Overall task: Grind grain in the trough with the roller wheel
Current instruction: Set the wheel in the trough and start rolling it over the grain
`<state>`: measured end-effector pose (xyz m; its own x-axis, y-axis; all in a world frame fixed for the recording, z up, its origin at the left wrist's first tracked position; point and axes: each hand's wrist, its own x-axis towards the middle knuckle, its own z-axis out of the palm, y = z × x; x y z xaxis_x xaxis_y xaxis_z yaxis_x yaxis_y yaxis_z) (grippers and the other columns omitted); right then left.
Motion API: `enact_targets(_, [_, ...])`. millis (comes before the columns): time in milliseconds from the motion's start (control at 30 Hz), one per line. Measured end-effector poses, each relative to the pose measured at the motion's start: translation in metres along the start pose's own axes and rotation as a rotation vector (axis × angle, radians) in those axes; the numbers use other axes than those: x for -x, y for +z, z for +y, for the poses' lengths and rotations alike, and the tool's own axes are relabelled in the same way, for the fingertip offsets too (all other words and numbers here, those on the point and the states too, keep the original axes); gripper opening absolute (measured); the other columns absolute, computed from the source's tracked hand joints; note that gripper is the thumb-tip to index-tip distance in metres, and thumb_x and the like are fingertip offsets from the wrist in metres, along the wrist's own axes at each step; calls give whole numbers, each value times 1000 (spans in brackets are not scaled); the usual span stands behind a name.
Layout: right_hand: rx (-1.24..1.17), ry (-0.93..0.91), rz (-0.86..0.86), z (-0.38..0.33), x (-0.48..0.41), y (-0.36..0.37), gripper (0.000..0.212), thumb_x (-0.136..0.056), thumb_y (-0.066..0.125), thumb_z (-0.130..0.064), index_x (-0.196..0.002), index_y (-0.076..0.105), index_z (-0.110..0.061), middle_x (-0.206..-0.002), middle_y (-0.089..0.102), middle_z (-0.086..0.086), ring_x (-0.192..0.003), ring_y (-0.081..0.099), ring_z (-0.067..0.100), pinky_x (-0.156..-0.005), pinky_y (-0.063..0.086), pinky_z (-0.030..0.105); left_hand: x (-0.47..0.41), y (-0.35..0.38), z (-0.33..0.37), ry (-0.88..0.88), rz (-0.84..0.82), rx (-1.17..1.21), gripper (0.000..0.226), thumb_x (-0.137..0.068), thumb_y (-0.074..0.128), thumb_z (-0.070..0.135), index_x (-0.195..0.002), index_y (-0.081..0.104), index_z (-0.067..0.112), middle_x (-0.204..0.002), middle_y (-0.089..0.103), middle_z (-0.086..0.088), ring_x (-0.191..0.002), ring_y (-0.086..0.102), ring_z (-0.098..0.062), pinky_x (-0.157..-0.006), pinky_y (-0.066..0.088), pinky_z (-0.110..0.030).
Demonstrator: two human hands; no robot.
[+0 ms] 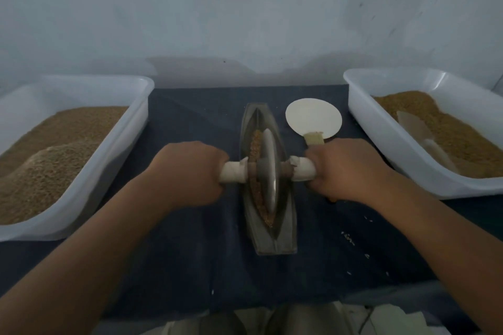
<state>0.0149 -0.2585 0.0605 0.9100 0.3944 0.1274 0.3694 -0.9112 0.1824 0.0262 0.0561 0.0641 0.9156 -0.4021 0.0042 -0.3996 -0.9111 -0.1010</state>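
A dark boat-shaped trough (285,242) lies lengthwise on the blue cloth in front of me. Brown grain (255,144) fills its groove. The metal roller wheel (269,171) stands upright in the groove near the trough's middle. Its axle ends in two pale wrapped handles. My left hand (187,171) grips the left handle (234,171). My right hand (345,168) grips the right handle (302,168).
A white plastic tub (122,144) of ground grain stands on the left. Another white tub (381,141) on the right holds grain and a clear scoop (416,128). A round pale disc (313,117) and a small brush (314,138) lie beside the trough. Loose grains dot the cloth (190,253).
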Motion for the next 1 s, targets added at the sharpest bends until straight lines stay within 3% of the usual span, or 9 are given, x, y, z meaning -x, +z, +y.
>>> enact_targets(167, [16, 207, -131, 2, -40, 10, 22, -86, 67, -52, -86, 52, -35, -77, 55, -10, -67, 52, 10, -51, 30, 30, -37, -9, 12, -135, -18, -66, 25, -83, 62, 46, -72, 46, 31, -76, 55, 9, -71, 59, -17, -64, 46, -34])
enact_targets(233, [7, 175, -102, 4, -58, 15, 25, -87, 71, -48, -97, 55, -32, -81, 54, -10, -73, 55, 14, -55, 33, 32, -53, -13, 13, -175, -13, -58, 19, -82, 64, 42, -76, 52, 28, -77, 55, 8, -73, 60, -20, -67, 50, -36])
enact_targets(333, [-125, 136, -98, 11, -73, 7, 46, -86, 74, -42, -125, 53, -29, -91, 58, -6, -88, 62, 21, -65, 42, 35, -65, -22, 10, -210, -34, -12, 20, -82, 63, 42, -93, 66, 26, -84, 59, 5, -84, 66, -25, -73, 53, -39])
enact_targets(400, [-169, 146, -105, 12, -68, 1, 60, -84, 73, -52, -133, 43, -34, -89, 53, -8, -84, 58, 20, -65, 45, 37, -61, -23, 10, -204, -46, 2, 21, -83, 63, 42, -96, 68, 27, -85, 60, 6, -85, 65, -24, -74, 54, -39])
enact_targets(500, [-55, 104, -25, 9, -39, 11, 37, -84, 61, -70, -94, 51, -36, -73, 53, -11, -65, 52, 9, -53, 40, 32, -37, -12, 11, -158, -46, -11, 12, -84, 63, 42, -86, 61, 30, -80, 58, 9, -77, 61, -19, -67, 49, -36])
enact_targets(600, [-4, 119, 30, 12, -15, 16, 38, -83, 58, -67, -70, 50, -33, -58, 52, -9, -52, 49, 6, -45, 33, 28, -12, 0, 11, -131, 19, -34, 20, -83, 61, 46, -74, 49, 33, -75, 57, 11, -67, 57, -13, -58, 42, -31])
enact_targets(700, [-15, 144, -67, 23, -12, 12, 27, -83, 59, -62, -77, 58, -36, -64, 55, -11, -58, 53, 6, -54, 51, 32, -10, 5, 8, -142, 30, -18, 20, -81, 61, 48, -73, 49, 34, -74, 57, 11, -64, 54, -10, -55, 37, -29])
enact_targets(767, [1, 182, -99, 26, -22, 10, 28, -87, 59, -59, -75, 54, -34, -66, 56, -10, -60, 54, 7, -59, 54, 33, -20, 7, 7, -161, 28, -13, 20, -80, 61, 48, -73, 50, 33, -74, 57, 11, -64, 54, -11, -56, 38, -30])
enact_targets(1000, [98, 269, -96, 30, -98, 3, 12, -85, 65, -34, -75, 61, -28, -71, 60, -5, -60, 53, 14, -52, 35, 29, -80, -15, 7, -297, 54, 4, 15, -83, 65, 39, -81, 60, 25, -78, 60, 4, -67, 57, -18, -61, 45, -34])
